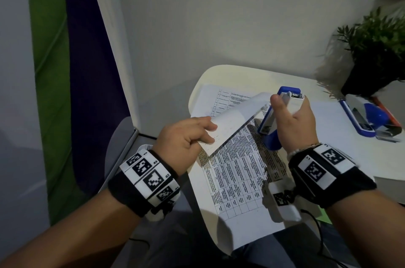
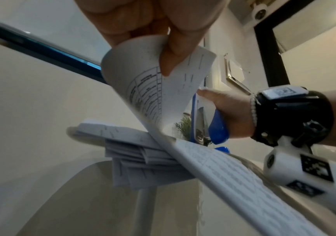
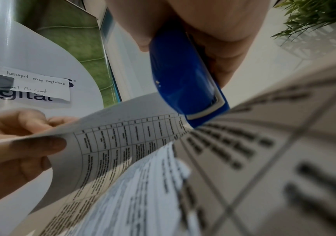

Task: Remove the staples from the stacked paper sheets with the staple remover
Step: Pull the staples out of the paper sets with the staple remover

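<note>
A stack of printed paper sheets point(image 1: 236, 171) lies on a small cream table point(image 1: 232, 75). My left hand point(image 1: 188, 136) pinches the top sheet point(image 1: 232, 121) by its edge and holds it lifted and curled back; the same sheet point(image 2: 163, 83) shows in the left wrist view. My right hand point(image 1: 293, 121) grips a blue and white staple remover point(image 1: 274, 118) held upright, its lower end on the stack at the fold. In the right wrist view the blue staple remover point(image 3: 183, 76) meets the paper point(image 3: 122, 143) at its tip. No staple is visible.
A second blue stapler point(image 1: 368, 118) lies on white sheets at the right. A potted plant point(image 1: 377, 48) stands at the back right. A white partition point(image 1: 219, 27) rises behind the table. More loose sheets point(image 1: 212, 97) lie at the table's far left.
</note>
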Motion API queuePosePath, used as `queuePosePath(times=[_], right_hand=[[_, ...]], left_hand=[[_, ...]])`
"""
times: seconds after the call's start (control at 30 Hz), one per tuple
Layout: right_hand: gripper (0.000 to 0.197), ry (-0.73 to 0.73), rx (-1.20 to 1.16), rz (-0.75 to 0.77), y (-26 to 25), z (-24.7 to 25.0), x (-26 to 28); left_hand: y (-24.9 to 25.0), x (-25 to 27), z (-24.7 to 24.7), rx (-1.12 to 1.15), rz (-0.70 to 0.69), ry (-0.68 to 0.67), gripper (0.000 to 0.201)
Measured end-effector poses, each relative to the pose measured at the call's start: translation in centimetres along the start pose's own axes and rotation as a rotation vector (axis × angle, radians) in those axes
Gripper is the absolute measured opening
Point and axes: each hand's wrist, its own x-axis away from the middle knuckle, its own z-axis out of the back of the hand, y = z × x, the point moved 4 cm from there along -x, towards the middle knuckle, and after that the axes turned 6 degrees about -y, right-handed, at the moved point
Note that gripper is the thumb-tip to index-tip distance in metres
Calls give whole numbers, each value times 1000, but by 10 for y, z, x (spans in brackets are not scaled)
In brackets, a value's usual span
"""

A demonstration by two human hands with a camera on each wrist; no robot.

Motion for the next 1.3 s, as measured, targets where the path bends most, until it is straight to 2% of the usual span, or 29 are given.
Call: queuePosePath(times=[0.07,0.17,0.2,0.27,0.37,0.43,0.5,0.6,0.67,0.77,0.87,0.93,1.0,1.1,1.3], right_hand=[[24,-7,-11,5,-1,0,1],[26,-17,-27,6,-1,-1,3],[27,-17,-33,9,0,-1,4],[27,-9,-44,18,1,0,7],[27,-5,-60,-1,2,1,8],[42,29,-118,-21,4,0,7],[61,128,-223,-52,5,-1,7],[42,248,-355,-81,4,-7,2],[45,254,-374,-104,-2,-21,-1],[38,183,-423,-144,-6,-45,-7],[40,84,-548,-294,4,-70,-9],[47,70,-670,-411,10,-78,-7],[51,60,-740,-465,14,-81,-5],[43,56,-812,-448,16,-81,-4],[32,58,-816,-422,19,-81,-4]], left_hand=[[-1,-1,4,101,158,67,46],[-2,-6,9,340,479,157,38],[-8,-5,9,376,574,148,33],[-23,-3,10,304,726,52,17],[-34,1,12,190,833,-66,12],[-30,-2,18,130,835,-70,14],[-25,-9,31,56,825,-29,19],[-19,-21,72,-3,772,178,17],[-14,-26,108,-147,696,326,16],[-1,-26,158,-356,581,506,24],[-14,-17,193,-503,574,600,29],[-33,-9,208,-567,617,623,33],[-46,-1,214,-609,643,610,36],[-56,7,191,-665,643,481,34],[-98,41,133,-514,681,321,45]])
